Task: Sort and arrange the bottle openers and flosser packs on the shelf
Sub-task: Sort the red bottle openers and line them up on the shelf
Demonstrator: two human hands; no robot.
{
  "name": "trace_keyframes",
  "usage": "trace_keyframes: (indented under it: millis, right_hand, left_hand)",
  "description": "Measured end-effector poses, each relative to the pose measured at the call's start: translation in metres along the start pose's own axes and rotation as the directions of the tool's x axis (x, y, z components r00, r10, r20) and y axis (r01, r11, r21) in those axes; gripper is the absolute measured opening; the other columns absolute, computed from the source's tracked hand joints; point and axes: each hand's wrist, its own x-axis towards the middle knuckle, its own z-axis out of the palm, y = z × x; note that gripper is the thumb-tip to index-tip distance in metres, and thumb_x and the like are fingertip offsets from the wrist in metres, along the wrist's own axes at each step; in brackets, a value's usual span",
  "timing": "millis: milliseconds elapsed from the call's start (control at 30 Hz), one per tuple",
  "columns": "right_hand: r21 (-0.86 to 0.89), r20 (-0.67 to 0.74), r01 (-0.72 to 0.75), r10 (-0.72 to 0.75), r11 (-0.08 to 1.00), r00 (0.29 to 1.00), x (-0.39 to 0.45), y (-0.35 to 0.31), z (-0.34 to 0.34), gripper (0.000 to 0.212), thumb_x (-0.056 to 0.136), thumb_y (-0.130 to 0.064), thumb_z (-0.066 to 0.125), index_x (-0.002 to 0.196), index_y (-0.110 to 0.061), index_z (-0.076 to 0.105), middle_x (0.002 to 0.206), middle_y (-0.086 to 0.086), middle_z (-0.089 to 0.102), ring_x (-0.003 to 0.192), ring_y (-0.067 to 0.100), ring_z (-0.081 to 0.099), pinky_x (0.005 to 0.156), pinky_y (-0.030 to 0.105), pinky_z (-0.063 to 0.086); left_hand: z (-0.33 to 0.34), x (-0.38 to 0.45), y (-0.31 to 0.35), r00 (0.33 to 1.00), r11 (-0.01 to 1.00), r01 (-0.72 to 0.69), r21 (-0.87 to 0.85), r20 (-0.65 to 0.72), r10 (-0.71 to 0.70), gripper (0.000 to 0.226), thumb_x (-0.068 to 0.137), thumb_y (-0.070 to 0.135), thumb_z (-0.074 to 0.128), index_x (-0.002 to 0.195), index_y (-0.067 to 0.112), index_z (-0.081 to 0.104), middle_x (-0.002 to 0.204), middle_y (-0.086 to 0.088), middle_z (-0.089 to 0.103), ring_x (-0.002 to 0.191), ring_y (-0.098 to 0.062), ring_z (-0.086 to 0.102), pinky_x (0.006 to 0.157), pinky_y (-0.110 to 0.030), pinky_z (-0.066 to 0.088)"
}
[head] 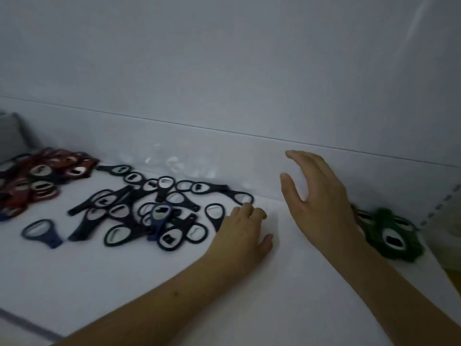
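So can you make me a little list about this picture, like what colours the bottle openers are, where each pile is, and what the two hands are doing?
surface: white shelf
red openers: heaped at far left
dark blue and black openers: loose scattered pile in the middle
green openers: small pile at right, behind the right forearm
left hand: rests on the shelf at the right edge of the dark pile, fingers curled; whether it grips an opener cannot be told
right hand: raised, open, holds nothing
flosser packs: none clearly seen
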Motion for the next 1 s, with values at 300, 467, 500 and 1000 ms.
trace_keyframes:
  millis: [300,467,500,1000]
  right_hand:
    - [0.364,0.245,0.014,-0.11,0.931,0.963,0.071,-0.131,0.176,0.04,0.099,-0.034,0.048,0.136,-0.019,0.049,0.13,-0.001,0.053,0.115,0.012,0.052,0.1,0.03,0.043]
    - [0.298,0.462,0.15,-0.28,0.943,0.842,0.067,-0.219,0.289,0.038,0.091,-0.04,0.061,0.12,-0.016,0.059,0.12,0.0,0.053,0.107,0.017,0.054,0.091,0.033,0.047]
    - [0.282,0.488,0.161,-0.286,0.946,0.825,0.066,-0.238,0.307,0.043,0.088,-0.046,0.062,0.12,-0.018,0.058,0.121,-0.001,0.051,0.106,0.016,0.054,0.088,0.036,0.049]
    - [0.244,0.44,0.21,-0.301,0.947,0.846,0.072,-0.304,0.386,0.023,0.09,-0.022,0.066,0.113,-0.02,0.069,0.094,-0.006,0.067,0.081,0.007,0.061,0.074,0.021,0.049]
  left_hand:
    - [-0.094,-0.091,-0.143,0.974,0.996,0.018,0.091,-0.227,0.003,0.019,0.093,0.03,0.05,0.098,0.02,0.066,0.097,0.003,0.057,0.086,-0.015,0.052,0.073,-0.033,0.046]
    - [-0.165,-0.143,-0.27,0.859,0.944,0.313,0.104,-0.454,-0.235,0.018,0.088,0.03,0.056,0.098,0.023,0.07,0.1,0.005,0.06,0.094,-0.015,0.051,0.079,-0.031,0.046]
    - [-0.176,-0.154,-0.299,0.826,0.918,0.381,0.114,-0.488,-0.282,0.017,0.086,0.029,0.062,0.1,0.024,0.07,0.104,0.005,0.06,0.098,-0.017,0.051,0.082,-0.032,0.046]
    - [-0.231,-0.145,-0.449,0.937,0.921,0.317,0.227,-0.227,-0.267,0.064,0.084,0.066,0.052,0.141,0.039,0.042,0.135,0.006,0.046,0.128,-0.017,0.041,0.11,-0.037,0.027]
